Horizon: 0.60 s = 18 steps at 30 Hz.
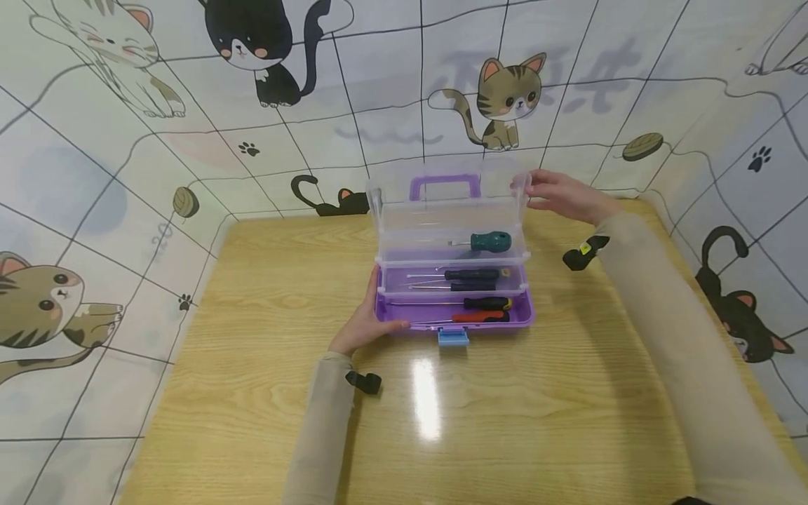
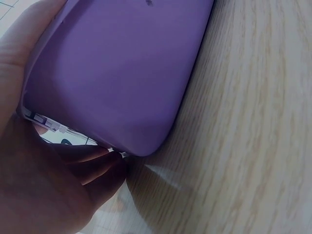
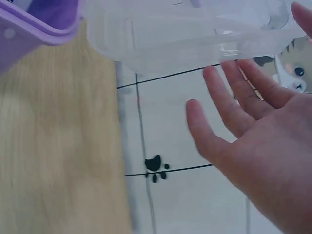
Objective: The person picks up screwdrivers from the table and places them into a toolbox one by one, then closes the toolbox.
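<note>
A purple toolbox (image 1: 529,317) stands with its clear lid (image 1: 394,191) raised and its translucent trays folded up in steps. My left hand (image 1: 367,321) grips its left end, thumb along the front rim; in the left wrist view the fingers (image 2: 105,180) bend round the purple wall. At the lid's right edge is my right hand (image 1: 571,196), its fingers nearly straight against the clear plastic. A green-handled screwdriver (image 1: 492,242) lies in the top tray, and two dark-handled screwdrivers sit in the tray below. The bottom holds a black-and-yellow screwdriver (image 1: 487,304) and a red-handled one (image 1: 476,317).
The box's purple carrying handle (image 1: 445,179) sits on the lid, close to the cat-printed backdrop (image 1: 391,105). A light blue latch (image 1: 453,338) hangs at the front. The wood-grain table (image 1: 505,421) is bordered by printed sheets at the back and both sides.
</note>
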Each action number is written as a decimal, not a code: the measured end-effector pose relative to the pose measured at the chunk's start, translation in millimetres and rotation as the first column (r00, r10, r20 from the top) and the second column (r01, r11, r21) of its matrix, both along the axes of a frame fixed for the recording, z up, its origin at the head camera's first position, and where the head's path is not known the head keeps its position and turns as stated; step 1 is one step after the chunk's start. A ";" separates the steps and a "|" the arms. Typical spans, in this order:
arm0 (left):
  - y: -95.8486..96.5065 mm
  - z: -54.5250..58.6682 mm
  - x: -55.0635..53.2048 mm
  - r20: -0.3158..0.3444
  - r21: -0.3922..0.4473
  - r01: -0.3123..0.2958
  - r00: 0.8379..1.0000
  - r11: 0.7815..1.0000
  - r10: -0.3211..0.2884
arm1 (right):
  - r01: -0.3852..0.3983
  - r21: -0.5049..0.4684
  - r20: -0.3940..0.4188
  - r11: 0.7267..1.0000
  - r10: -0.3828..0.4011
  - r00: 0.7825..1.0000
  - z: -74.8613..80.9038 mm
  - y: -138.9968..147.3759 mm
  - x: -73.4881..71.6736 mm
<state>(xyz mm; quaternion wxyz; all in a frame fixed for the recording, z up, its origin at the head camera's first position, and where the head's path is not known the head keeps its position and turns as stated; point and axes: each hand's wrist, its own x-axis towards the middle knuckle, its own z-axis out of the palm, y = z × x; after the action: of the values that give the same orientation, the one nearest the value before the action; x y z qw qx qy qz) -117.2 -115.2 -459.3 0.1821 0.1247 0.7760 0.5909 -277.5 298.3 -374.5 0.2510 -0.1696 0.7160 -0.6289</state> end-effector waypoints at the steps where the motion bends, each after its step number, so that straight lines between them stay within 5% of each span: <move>1: -0.4 -5.0 -1.2 -0.005 -0.006 -0.002 1.000 1.000 0.002 | -0.012 0.037 -0.002 0.999 0.012 1.000 4.8 -0.1 1.2; 5: -2.3 -25.0 -6.9 -0.025 -0.028 -0.022 0.999 0.999 0.021 | -0.053 0.127 0.011 0.991 0.052 0.999 21.2 -0.1 6.2; 13: -1.9 -28.5 -8.3 -0.066 -0.032 -0.029 0.997 0.999 0.027 | -0.046 0.172 -0.045 0.984 0.055 0.997 28.7 -3.3 16.5; 18: -9.5 -20.2 -9.4 -0.005 0.033 -0.009 1.000 0.999 0.009 | 0.010 0.173 -0.116 0.985 0.011 0.993 23.8 -8.2 26.1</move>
<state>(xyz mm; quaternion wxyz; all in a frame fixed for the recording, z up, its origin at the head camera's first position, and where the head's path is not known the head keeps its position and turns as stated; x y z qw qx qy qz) -126.6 -124.7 -479.6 0.1754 0.1255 0.7671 0.6042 -251.5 290.1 -350.8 0.2226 -0.1838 0.7814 -0.5532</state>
